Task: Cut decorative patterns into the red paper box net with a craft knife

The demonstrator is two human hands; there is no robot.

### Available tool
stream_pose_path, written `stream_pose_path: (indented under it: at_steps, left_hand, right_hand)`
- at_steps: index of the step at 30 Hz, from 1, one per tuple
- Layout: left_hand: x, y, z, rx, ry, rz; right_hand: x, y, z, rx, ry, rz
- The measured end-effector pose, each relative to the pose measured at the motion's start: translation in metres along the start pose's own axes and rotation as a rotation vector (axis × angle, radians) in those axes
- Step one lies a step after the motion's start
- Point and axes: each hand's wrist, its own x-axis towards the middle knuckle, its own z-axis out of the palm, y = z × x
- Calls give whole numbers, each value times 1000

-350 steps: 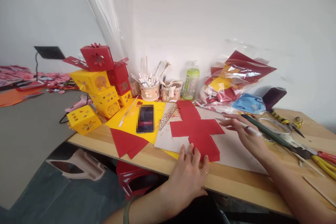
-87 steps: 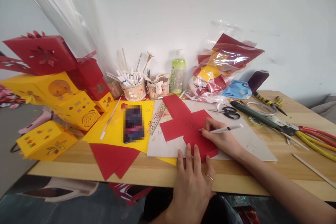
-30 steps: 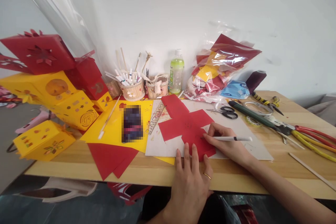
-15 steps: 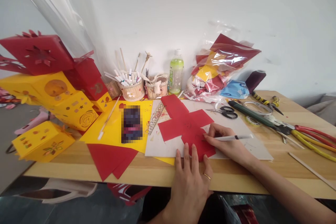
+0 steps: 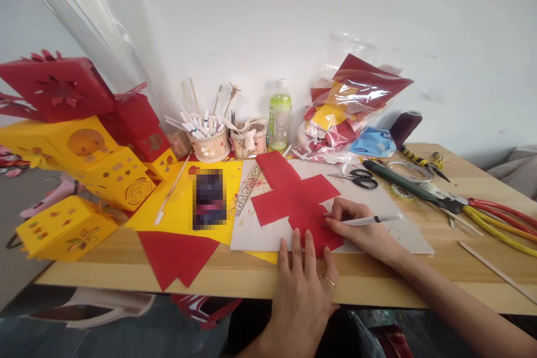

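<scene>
Within right hand (image 5: 359, 236), pen (image 5: 369, 220) partly hidden.

The head view looked forward and down from above and behind the left hand (image 5: 300, 291) and right hand (image 5: 356, 226), fairly near, taking in the table (image 5: 474, 285) around them and the wall (image 5: 461, 56) beyond.

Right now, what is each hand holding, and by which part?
The right hand holds the pen by its lower end, close to the red paper. The left hand grips nothing; its fingers rest on the paper's near flap.
</scene>
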Motion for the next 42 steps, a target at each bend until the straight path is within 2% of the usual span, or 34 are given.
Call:
stream_pose_path:
  at_steps: [6,13,21,28,34,42]
  left_hand:
    - [1,0,1,-3,2,-6]
    - [1,0,-1,7,-9,1]
    - [1,0,0,6,-16,-3]
    - [-1,0,-1,3,-41,0]
    - [1,-2,-4,-2,-13,-4]
    - [1,-1,-1,-12,-2,-24]
  right_hand:
    - [0,0,0,-12,28,11]
    - [-1,-2,1,37,-44,7]
    - [1,1,0,17,2,11]
    - [-4,-2,1,31,-114,4]
    - [-2,-2,0,55,-39,3]
    - [-3,1,1,39,-71,-11]
